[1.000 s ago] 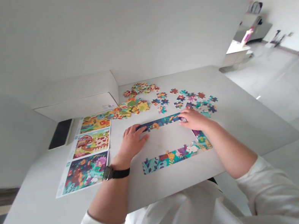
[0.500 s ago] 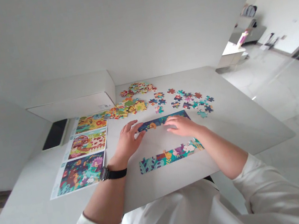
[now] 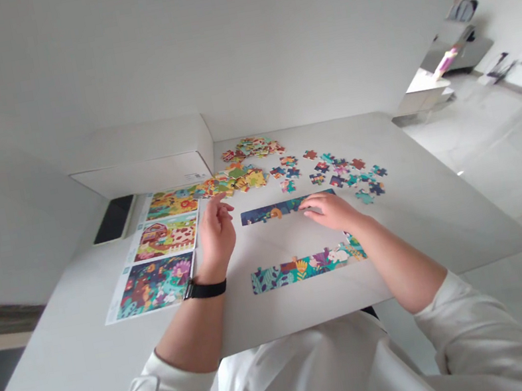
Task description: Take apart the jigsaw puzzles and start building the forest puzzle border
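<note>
My left hand (image 3: 217, 231) is raised beside the left end of the dark blue puzzle strip (image 3: 255, 216), off it, with loosely bent fingers apart and nothing seen in them. My right hand (image 3: 331, 210) rests over the right part of that strip, fingers spread, hiding some of it. Nearer the front edge lies a second joined strip (image 3: 275, 277), teal with leaves and a white rabbit. Loose blue, teal and brown pieces (image 3: 339, 180) are scattered behind my right hand.
Yellow-green pieces (image 3: 253, 179) and red mixed pieces (image 3: 253, 148) lie in piles at the back. Picture sheets (image 3: 156, 285) are on the left, beside a black phone (image 3: 115, 219). A white box (image 3: 141, 175) stands behind them against the wall.
My left hand has come off the left end of the blue strip and moved left, its fingers more bent. My right hand stays on the strip. The view has shifted slightly.
</note>
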`<state>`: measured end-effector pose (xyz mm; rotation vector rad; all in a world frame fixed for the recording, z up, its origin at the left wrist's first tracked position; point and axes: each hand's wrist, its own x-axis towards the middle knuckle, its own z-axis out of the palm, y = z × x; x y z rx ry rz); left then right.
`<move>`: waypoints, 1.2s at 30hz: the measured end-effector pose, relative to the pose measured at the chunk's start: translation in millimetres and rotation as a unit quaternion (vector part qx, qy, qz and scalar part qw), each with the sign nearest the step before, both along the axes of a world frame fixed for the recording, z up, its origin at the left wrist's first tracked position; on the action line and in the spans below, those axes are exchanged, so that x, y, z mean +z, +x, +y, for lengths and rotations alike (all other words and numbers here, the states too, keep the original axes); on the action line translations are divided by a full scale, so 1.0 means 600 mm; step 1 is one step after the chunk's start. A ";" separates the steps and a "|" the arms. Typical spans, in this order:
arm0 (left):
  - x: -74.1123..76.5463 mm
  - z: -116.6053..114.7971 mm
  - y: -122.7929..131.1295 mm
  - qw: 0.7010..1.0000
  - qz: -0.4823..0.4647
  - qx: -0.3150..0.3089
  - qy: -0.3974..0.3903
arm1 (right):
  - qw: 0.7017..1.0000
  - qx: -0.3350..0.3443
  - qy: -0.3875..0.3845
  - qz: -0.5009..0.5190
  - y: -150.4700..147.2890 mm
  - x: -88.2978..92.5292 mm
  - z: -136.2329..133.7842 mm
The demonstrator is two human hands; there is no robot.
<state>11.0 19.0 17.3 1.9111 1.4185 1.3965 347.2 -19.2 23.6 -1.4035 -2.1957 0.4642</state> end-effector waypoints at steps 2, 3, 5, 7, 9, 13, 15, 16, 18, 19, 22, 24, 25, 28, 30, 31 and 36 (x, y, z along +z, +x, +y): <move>-0.001 0.002 0.001 0.999 -0.047 -0.007 -0.006 | 1.000 -0.024 0.005 0.001 0.011 -0.001 0.006; -0.001 0.003 0.002 0.997 -0.071 -0.012 -0.008 | 0.999 -0.047 0.013 0.003 0.021 -0.002 0.011; 0.000 0.002 0.005 0.993 -0.111 -0.025 -0.011 | 0.993 -0.114 0.037 0.003 0.050 -0.005 0.022; 0.003 0.000 0.009 0.991 -0.131 -0.034 -0.016 | 0.977 -0.202 0.064 -0.006 0.090 -0.009 0.033; 0.007 -0.003 0.012 0.990 -0.137 -0.036 -0.021 | 0.956 -0.282 0.074 -0.020 0.131 -0.014 0.041; 0.012 -0.006 0.014 0.990 -0.137 -0.032 -0.027 | 0.930 -0.361 0.042 -0.047 0.178 -0.028 0.050; 0.013 -0.006 0.014 0.989 -0.138 -0.037 -0.032 | 0.925 -0.374 0.017 -0.062 0.178 -0.036 0.054; 0.012 -0.006 0.014 0.989 -0.139 -0.040 -0.034 | 0.924 -0.377 0.006 -0.068 0.175 -0.039 0.056; 0.012 -0.006 0.015 0.989 -0.139 -0.044 -0.037 | 0.919 -0.386 -0.009 -0.078 0.166 -0.044 0.060; 0.012 -0.006 0.015 0.989 -0.138 -0.045 -0.038 | 0.917 -0.390 -0.010 -0.081 0.163 -0.045 0.061; 0.013 -0.007 0.015 0.989 -0.133 -0.047 -0.039 | 0.912 -0.399 -0.004 -0.094 0.158 -0.044 0.064; 0.013 -0.008 0.015 0.990 -0.130 -0.048 -0.039 | 0.912 -0.397 -0.006 -0.102 0.158 -0.043 0.064; 0.013 -0.008 0.015 0.990 -0.128 -0.049 -0.039 | 0.912 -0.397 -0.009 -0.103 0.159 -0.043 0.064; 0.010 -0.008 0.014 0.990 -0.120 -0.052 -0.043 | 0.908 -0.409 -0.007 -0.094 0.160 -0.042 0.065; 0.007 -0.008 0.014 0.991 -0.110 -0.058 -0.053 | 0.907 -0.415 0.010 -0.073 0.161 -0.041 0.066; 0.007 -0.008 0.014 0.991 -0.105 -0.061 -0.058 | 0.908 -0.415 0.017 -0.054 0.162 -0.041 0.066; 0.006 -0.009 0.015 0.991 -0.093 -0.070 -0.069 | 0.913 -0.391 0.020 0.118 0.163 -0.029 0.065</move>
